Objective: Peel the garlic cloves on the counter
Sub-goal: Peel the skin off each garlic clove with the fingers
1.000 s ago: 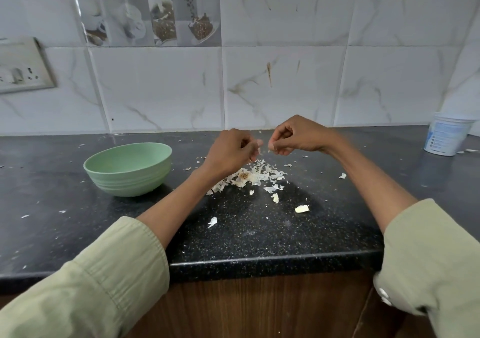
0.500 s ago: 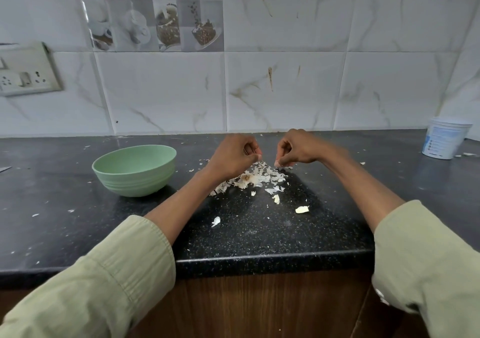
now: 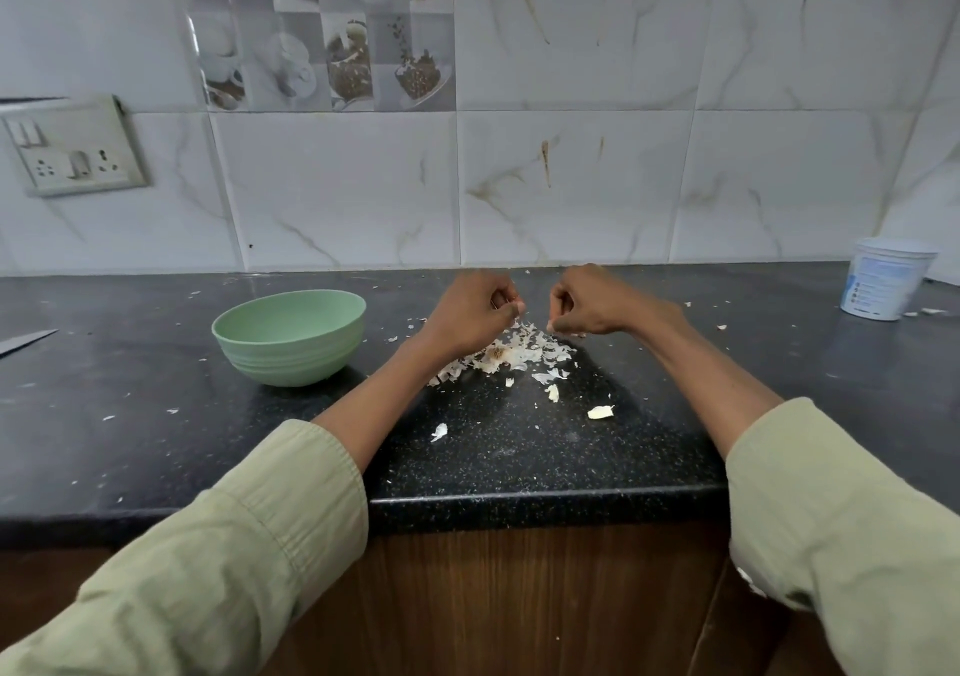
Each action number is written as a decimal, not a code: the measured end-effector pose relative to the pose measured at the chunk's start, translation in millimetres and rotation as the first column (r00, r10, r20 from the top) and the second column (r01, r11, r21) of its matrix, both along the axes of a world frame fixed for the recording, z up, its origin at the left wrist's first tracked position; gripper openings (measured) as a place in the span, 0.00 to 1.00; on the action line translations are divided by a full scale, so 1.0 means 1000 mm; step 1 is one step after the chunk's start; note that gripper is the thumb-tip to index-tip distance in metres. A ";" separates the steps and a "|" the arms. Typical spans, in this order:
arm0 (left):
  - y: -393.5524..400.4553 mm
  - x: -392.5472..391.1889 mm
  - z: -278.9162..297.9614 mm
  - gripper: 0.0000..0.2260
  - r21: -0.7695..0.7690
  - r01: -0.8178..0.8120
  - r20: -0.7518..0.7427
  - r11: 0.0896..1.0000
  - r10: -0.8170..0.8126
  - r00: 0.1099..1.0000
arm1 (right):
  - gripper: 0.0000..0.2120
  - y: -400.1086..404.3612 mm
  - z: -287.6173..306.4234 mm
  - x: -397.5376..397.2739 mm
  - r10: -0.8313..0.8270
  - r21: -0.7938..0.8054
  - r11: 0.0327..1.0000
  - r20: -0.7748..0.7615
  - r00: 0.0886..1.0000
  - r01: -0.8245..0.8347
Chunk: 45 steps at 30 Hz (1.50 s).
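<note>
Both hands were low over the black counter (image 3: 156,363), just above a heap of garlic skins (image 3: 511,353) in the middle of it. The left hand (image 3: 470,311) had its fingers curled and seemed to pinch a thin strip of skin at the fingertips; the right hand (image 3: 589,303) was also curled, its tips down near the right edge of the heap, but what it held, a clove or only skin, was too small to tell. The task looked well advanced, judging from the large heap and the many flakes scattered around it. Nearer to the counter edge lay a few pale pieces, one of them (image 3: 600,412) maybe a clove. The green bowl (image 3: 288,337) stood left of the heap, its inside hidden, so the number of finished cloves could not be counted. A white tub (image 3: 885,285) stood far right.
</note>
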State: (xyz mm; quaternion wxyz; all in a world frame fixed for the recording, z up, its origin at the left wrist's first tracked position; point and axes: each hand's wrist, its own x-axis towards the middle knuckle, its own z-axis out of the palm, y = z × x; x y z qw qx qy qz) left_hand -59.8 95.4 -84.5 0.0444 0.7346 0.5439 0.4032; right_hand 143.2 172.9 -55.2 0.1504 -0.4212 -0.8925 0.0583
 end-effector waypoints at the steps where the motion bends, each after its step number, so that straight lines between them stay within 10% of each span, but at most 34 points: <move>1: 0.000 0.000 0.000 0.05 0.002 0.001 -0.004 1.000 -0.001 1.000 | 0.07 -0.001 0.003 -0.001 -0.002 0.053 0.999 -0.055 0.998 0.005; 4: 0.003 -0.002 -0.001 0.05 0.006 -0.002 -0.004 1.000 0.002 1.000 | 0.07 -0.006 0.012 -0.006 0.025 0.225 0.974 -0.230 0.973 0.028; 8: 0.002 -0.001 0.000 0.05 0.020 -0.006 -0.030 1.000 0.006 1.000 | 0.05 -0.003 0.005 -0.005 0.024 -0.034 0.999 0.036 0.999 -0.022; 13: 0.001 0.003 0.000 0.05 0.019 0.004 -0.038 1.000 -0.003 0.999 | 0.07 0.006 0.000 0.006 0.037 -0.111 0.993 -0.049 0.998 -0.042; 19: 0.004 0.000 0.001 0.04 0.016 0.000 -0.033 1.000 0.000 0.999 | 0.09 0.002 0.012 -0.003 0.004 0.151 0.988 -0.165 0.986 0.021; 24: 0.004 0.004 -0.001 0.03 -0.009 0.022 -0.040 1.000 -0.022 0.999 | 0.07 0.002 0.002 0.000 0.016 -0.097 0.995 0.096 0.995 -0.006; 30: 0.003 0.003 0.001 0.04 0.006 0.028 -0.007 1.000 -0.028 1.000 | 0.03 0.003 0.008 0.002 0.027 -0.006 1.000 -0.178 0.984 -0.028; 35: 0.002 0.001 0.006 0.06 0.028 0.041 0.197 0.999 -0.046 0.979 | 0.10 -0.001 0.017 -0.003 0.123 -0.227 0.930 -0.550 0.826 -0.290; 45: -0.002 0.001 0.012 0.07 0.045 0.036 0.389 0.998 -0.051 0.920 | 0.12 -0.012 0.023 -0.004 0.142 -0.259 0.885 -0.640 0.755 -0.386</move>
